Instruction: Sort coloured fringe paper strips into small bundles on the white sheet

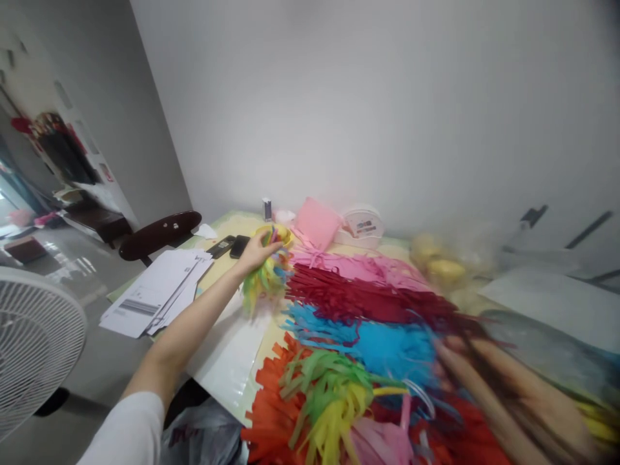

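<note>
My left hand is closed on the top of a pastel tassel of yellow, green and blue strips, which hangs down over the table. Low on the right, my right hand is smeared by motion beside the blue fringed strips, and its fingers are not clear. Dark red fringe and pink fringe lie behind the blue. Nearer to me, orange-red fringe spreads under a bunch of green, yellow and pink strips.
White printed papers and a black phone lie on the left. By the wall are a pink packet and a white round container. A dark chair back and a fan stand left; blurred plastic bags lie right.
</note>
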Tool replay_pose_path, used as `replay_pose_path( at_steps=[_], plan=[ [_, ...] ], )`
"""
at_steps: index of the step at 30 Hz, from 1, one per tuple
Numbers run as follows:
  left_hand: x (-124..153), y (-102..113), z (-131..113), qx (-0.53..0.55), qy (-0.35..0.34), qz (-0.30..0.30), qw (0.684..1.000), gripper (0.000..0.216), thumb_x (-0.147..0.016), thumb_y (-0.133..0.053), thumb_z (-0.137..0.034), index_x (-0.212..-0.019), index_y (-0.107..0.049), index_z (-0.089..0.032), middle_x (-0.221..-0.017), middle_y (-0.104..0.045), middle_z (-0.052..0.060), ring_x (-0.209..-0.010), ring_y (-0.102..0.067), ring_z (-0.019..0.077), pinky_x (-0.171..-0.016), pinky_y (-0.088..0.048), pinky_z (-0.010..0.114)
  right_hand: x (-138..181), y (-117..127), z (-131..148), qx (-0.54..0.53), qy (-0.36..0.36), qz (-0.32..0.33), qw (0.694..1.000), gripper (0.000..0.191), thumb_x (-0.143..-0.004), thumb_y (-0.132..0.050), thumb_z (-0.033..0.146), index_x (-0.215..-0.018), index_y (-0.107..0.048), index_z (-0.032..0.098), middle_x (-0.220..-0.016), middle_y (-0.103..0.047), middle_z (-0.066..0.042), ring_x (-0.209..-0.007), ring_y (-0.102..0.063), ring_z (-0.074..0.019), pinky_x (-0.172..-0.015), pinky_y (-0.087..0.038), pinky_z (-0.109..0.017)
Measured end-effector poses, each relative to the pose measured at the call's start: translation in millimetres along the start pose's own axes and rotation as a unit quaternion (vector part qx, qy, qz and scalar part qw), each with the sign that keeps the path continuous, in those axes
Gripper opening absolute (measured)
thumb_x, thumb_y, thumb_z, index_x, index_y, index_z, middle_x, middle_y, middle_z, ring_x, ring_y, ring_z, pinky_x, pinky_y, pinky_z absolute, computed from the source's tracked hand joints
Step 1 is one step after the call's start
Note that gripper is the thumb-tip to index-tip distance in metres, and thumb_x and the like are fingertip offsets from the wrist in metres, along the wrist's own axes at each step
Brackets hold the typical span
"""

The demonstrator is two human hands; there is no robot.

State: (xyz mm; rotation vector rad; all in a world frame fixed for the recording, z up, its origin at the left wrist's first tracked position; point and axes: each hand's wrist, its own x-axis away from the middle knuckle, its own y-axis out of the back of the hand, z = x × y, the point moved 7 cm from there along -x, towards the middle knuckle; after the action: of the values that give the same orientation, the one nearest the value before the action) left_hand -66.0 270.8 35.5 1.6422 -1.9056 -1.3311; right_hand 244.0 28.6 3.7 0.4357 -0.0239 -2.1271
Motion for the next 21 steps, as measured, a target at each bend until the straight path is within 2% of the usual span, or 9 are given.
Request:
replay_pose_path(
  at_steps=[1,2,5,8,13,17,21],
  plan=[
    [12.2,4.1,-22.9,0.047,-0.024,0.008,0.999,0.034,-0.093,-0.055,-0.039,-0.115,-0.058,-0.014,-0.109,-0.068,0.006,-0.100,-0.065,0.0184,-0.088,-0.050,0.027,-2.8,-8.6,8.2,0.004,0.004,0.019,1.000,0.026,-0.061,-0.078,0.052,-0.071,-0.074,0.028,-0.063,-0.070,-0.006,-0.051,-0.066,-0.0249,-0.045,-0.056,-0.035],
    [26.2,5.1,-47.0,0.141,-0.052,0.029,0.988,0.034,-0.089,-0.061,-0.040,-0.111,-0.060,-0.013,-0.106,-0.069,0.006,-0.097,-0.065,0.0187,-0.086,-0.050,0.027,-4.5,-17.9,18.3,0.007,0.016,0.039,0.999,0.027,-0.064,-0.077,0.052,-0.074,-0.072,0.027,-0.065,-0.069,-0.005,-0.053,-0.065,-0.0229,-0.048,-0.056,-0.033],
    [72.1,-4.8,-109.9,0.342,-0.086,0.112,0.929,0.033,-0.076,-0.075,-0.036,-0.096,-0.061,-0.014,-0.094,-0.067,0.004,-0.088,-0.064,0.0177,-0.084,-0.049,0.028,-0.9,-41.5,57.4,0.004,0.100,0.073,0.992,0.028,-0.075,-0.069,0.050,-0.082,-0.067,0.024,-0.068,-0.065,-0.002,-0.059,-0.062,-0.0183,-0.055,-0.052,-0.029],
    [110.1,-22.6,-150.5,0.442,-0.078,0.173,0.877,0.030,-0.075,-0.076,-0.032,-0.092,-0.058,-0.015,-0.087,-0.064,0.002,-0.081,-0.061,0.0153,-0.079,-0.049,0.028,13.0,-53.4,84.9,0.004,0.151,0.100,0.983,0.024,-0.080,-0.066,0.045,-0.088,-0.066,0.023,-0.068,-0.063,0.000,-0.061,-0.059,-0.0157,-0.058,-0.049,-0.027],
    [141.0,-44.0,-172.5,0.471,-0.042,0.186,0.861,0.036,-0.066,-0.084,-0.025,-0.088,-0.058,-0.016,-0.078,-0.057,-0.003,-0.073,-0.055,0.0112,-0.070,-0.044,0.024,33.3,-43.2,85.5,0.036,0.128,0.116,0.984,0.022,-0.078,-0.068,0.043,-0.078,-0.068,0.021,-0.067,-0.065,0.000,-0.057,-0.055,-0.0140,-0.055,-0.044,-0.026],
    [153.6,-63.2,-177.7,0.540,-0.012,0.198,0.818,0.032,-0.069,-0.082,-0.033,-0.090,-0.068,-0.014,-0.085,-0.067,0.001,-0.078,-0.060,0.0129,-0.080,-0.047,0.026,36.6,-22.9,67.8,-0.052,0.084,0.079,0.992,0.023,-0.076,-0.072,0.043,-0.078,-0.066,0.021,-0.067,-0.066,0.000,-0.060,-0.059,-0.0146,-0.057,-0.047,-0.026],
    [165.0,-84.6,-179.0,0.595,0.029,0.177,0.783,0.041,-0.071,-0.079,-0.046,-0.096,-0.074,-0.014,-0.090,-0.073,0.005,-0.085,-0.065,0.0162,-0.086,-0.048,0.028,38.6,-14.2,52.5,-0.121,0.056,0.037,0.990,0.023,-0.074,-0.075,0.041,-0.080,-0.065,0.021,-0.069,-0.068,0.000,-0.066,-0.064,-0.0158,-0.064,-0.051,-0.027]
  ],
)
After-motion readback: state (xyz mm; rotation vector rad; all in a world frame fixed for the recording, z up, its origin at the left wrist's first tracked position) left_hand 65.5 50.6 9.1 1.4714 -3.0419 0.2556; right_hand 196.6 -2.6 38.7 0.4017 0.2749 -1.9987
